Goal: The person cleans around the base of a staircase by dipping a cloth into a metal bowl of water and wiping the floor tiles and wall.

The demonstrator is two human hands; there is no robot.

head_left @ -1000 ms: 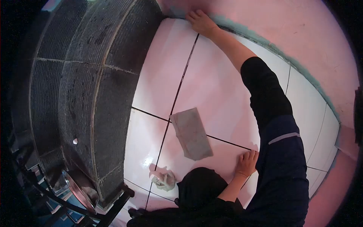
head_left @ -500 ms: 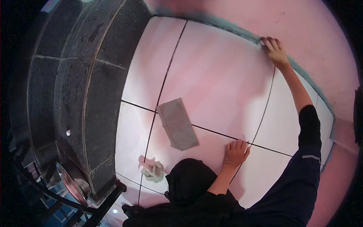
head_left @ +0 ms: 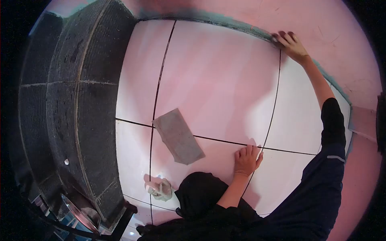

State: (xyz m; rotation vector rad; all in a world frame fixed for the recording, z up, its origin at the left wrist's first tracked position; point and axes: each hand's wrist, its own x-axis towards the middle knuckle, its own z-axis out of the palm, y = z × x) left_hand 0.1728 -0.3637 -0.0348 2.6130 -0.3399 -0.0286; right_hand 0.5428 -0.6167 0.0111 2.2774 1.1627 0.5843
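Observation:
My right hand (head_left: 291, 47) is at the upper right, where the white tiled floor meets the pink wall. Its fingers are bent together at the greenish wall edge (head_left: 241, 26), around something small and dark that I cannot make out. My left hand (head_left: 247, 160) rests palm down on the tiles, fingers apart, close to a crossing of dark joints. Left of it lies a flat grey piece (head_left: 179, 136) with one uneven side. A crumpled pale bag or cloth (head_left: 162, 190) sits lower left, beside my dark-clothed knee (head_left: 201, 193).
Black ribbed steps (head_left: 96, 104) run along the left side, with a small white bit (head_left: 66, 162) on one. At the lower left are a round metal tray or bowl (head_left: 82, 213) and a dark railing (head_left: 122, 219). The pink wall (head_left: 321, 24) curves around the upper right.
My right hand moved from the upper-left corner rightward along the wall edge, then stayed near the same tile joint. My left hand remains on the floor. The view has shifted.

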